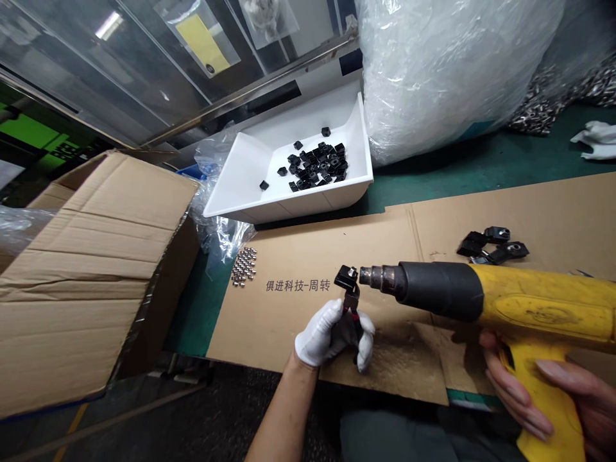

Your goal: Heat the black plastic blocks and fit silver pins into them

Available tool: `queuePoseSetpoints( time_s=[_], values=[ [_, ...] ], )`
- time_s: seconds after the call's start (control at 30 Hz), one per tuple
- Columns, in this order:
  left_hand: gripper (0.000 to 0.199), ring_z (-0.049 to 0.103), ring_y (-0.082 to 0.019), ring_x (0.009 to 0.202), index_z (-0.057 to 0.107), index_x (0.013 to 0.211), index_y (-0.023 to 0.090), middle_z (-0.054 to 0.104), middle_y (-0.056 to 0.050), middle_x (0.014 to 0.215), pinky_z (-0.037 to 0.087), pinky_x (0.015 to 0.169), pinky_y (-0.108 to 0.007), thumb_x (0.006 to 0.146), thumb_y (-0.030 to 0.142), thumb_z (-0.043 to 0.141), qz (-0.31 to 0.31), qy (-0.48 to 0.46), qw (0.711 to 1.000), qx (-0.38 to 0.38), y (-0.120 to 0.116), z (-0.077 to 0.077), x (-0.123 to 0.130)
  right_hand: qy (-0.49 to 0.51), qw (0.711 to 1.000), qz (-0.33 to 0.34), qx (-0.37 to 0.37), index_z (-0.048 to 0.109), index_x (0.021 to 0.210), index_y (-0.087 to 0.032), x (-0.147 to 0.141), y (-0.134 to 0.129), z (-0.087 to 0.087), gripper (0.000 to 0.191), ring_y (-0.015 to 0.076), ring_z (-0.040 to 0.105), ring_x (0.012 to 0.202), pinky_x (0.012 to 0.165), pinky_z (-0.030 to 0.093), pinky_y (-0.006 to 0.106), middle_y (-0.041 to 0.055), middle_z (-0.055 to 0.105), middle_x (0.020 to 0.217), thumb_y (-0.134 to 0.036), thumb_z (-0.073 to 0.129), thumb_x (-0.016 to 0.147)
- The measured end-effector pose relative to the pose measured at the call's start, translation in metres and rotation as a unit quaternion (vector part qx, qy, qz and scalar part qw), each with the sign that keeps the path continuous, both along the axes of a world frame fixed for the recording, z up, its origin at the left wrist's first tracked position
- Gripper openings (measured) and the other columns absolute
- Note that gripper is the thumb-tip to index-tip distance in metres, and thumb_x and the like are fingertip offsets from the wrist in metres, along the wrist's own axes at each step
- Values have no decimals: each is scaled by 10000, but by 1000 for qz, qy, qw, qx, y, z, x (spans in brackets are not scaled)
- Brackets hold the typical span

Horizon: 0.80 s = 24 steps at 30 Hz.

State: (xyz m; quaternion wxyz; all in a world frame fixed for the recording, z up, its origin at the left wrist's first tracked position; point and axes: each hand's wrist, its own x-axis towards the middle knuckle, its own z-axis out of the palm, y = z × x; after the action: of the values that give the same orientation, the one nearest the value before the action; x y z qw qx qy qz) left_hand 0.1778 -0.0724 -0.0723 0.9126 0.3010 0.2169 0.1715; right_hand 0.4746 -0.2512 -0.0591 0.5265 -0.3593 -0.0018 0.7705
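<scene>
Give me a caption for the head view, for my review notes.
A white-gloved left hand holds pliers gripping a black block at the nozzle of a yellow heat gun in the bare right hand.

The gloved left hand (332, 333) is pinching a black plastic block (346, 278) in some pliers (351, 298), and the bare right hand (524, 385) points a yellow heat gun (481, 295) at it, nozzle just beside, all above a cardboard sheet (529, 212).

White plastic tray (250, 168) holds a heap of black blocks (317, 165). Steel beads (244, 265) lie on a cardboard sheet (553, 215), with more black pieces (491, 244) farther along. Open cardboard box (91, 256) at left; large plastic sack (447, 70) behind tray; green bench top (543, 146).
</scene>
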Motion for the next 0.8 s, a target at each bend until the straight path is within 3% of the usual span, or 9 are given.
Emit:
queuePoseSetpoints(
  time_s=[0.2,0.47,0.6,0.7,0.8],
  values=[
    [672,666,-227,493,743,1004,86,725,-108,644,531,536,-340,938,707,496,0,-8,1000,5,1,1,1,29,998,27,56,691,1218,-241,5,-1,-12,415,145,553,537,509,417,265,72,645,800,-507,634,904],
    [663,658,-222,493,745,1011,86,714,-103,641,531,538,-338,959,689,474,0,-18,1000,10,0,1,2,9,999,15,38,695,1193,-221,4,-2,-9,412,137,539,517,500,417,262,69,639,775,-502,640,898],
    [652,630,-207,496,727,1023,102,689,-83,622,512,536,-325,957,699,472,54,28,996,64,-2,9,5,22,998,21,56,695,1205,-239,4,-2,-14,425,144,538,515,496,411,270,70,640,790,-523,618,898],
    [630,641,-201,608,706,1067,95,696,-88,704,512,639,-332,966,681,494,133,139,964,183,-3,20,5,13,1000,-7,19,708,1170,-235,1,-1,-9,416,126,508,491,480,368,254,64,628,756,-525,628,883],
    [638,626,-202,703,712,1098,79,687,-89,767,503,733,-345,980,663,487,179,255,899,309,-5,28,3,10,1000,-4,-5,725,1129,-220,0,1,-2,441,123,499,470,471,354,257,72,626,731,-547,667,840]
  ],
)
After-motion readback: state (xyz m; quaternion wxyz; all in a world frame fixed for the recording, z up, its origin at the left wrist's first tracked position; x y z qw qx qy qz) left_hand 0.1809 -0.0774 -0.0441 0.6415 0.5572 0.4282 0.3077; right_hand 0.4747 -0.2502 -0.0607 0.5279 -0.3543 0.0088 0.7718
